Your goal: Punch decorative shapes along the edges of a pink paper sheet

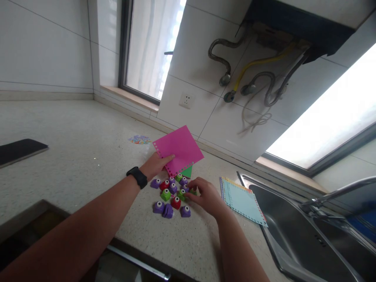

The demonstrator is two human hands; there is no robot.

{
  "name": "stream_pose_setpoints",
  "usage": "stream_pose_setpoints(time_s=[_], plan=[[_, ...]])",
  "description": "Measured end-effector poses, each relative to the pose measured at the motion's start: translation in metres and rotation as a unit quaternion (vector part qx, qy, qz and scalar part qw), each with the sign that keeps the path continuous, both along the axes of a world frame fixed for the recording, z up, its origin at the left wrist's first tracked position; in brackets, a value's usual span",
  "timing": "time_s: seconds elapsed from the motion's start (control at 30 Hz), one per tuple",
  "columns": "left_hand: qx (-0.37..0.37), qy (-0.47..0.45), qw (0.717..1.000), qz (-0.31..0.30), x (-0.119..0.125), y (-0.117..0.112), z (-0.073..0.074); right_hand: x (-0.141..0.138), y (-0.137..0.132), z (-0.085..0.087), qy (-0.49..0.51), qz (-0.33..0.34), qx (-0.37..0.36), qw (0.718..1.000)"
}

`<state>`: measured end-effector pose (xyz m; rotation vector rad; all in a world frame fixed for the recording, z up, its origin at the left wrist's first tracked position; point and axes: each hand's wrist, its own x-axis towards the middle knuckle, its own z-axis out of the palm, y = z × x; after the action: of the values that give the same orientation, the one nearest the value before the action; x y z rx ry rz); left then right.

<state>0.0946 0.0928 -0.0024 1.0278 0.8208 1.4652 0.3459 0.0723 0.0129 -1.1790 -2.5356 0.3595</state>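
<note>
My left hand (155,163), with a black watch on its wrist, grips a pink sheet of paper (182,145) by its near edge, thumb on top. Small punched holes line two of the sheet's edges. Beneath it a corner of green paper (188,171) shows. My right hand (208,194) is curled at the right of a cluster of craft punches, its thumb and fingers around a green paper punch (193,191), partly hidden. Near it are another green punch (181,195), a red punch (176,202) and several purple ones, including a purple punch (185,211) at the front.
Punched sheets, a light blue one (245,199) on top, lie beside the steel sink (282,231) at right. Small colourful paper bits (140,139) lie farther back left. A dark flat object (22,150) rests at far left. An open drawer (38,219) is below the counter edge.
</note>
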Motion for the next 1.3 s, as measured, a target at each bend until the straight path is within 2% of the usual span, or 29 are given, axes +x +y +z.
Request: stream_pose_setpoints(time_s=[0.17, 0.47, 0.63, 0.73, 0.8, 0.83, 0.93, 1.0, 1.07, 1.17, 1.3], plan=[[-0.008, 0.006, 1.0, -0.018, 0.002, -0.005, 0.002, -0.014, -0.01, 0.003, -0.049, 0.027, 0.022, 0.998], [-0.004, 0.004, 0.999, -0.037, 0.006, -0.011, 0.005, -0.013, -0.014, 0.008, -0.082, 0.05, 0.024, 0.995], [-0.017, 0.04, 0.999, -0.019, 0.007, -0.011, 0.001, -0.009, -0.014, 0.012, -0.028, 0.047, 0.012, 0.998], [-0.012, 0.058, 0.998, -0.012, 0.007, -0.013, 0.003, -0.003, -0.011, 0.013, 0.089, 0.028, -0.003, 0.996], [-0.017, 0.063, 0.998, -0.005, 0.008, -0.015, 0.005, 0.0, -0.007, 0.012, 0.228, -0.004, -0.026, 0.973], [-0.019, 0.066, 0.998, 0.001, 0.009, -0.016, 0.006, 0.002, -0.006, 0.012, 0.305, -0.022, -0.049, 0.951], [-0.015, 0.073, 0.997, 0.025, 0.011, -0.019, 0.01, 0.003, -0.003, 0.015, 0.504, -0.063, -0.115, 0.854], [-0.014, 0.073, 0.997, 0.035, 0.012, -0.02, 0.012, 0.002, -0.003, 0.02, 0.592, -0.051, -0.115, 0.796], [-0.019, 0.071, 0.997, 0.04, 0.012, -0.022, 0.014, 0.0, -0.006, 0.026, 0.651, -0.017, -0.095, 0.753], [-0.018, 0.087, 0.994, 0.06, 0.012, -0.023, 0.015, -0.001, -0.013, 0.034, 0.688, 0.021, -0.082, 0.721], [-0.014, 0.128, 0.987, 0.1, 0.013, -0.025, 0.017, -0.004, -0.022, 0.038, 0.688, 0.046, -0.061, 0.721]])
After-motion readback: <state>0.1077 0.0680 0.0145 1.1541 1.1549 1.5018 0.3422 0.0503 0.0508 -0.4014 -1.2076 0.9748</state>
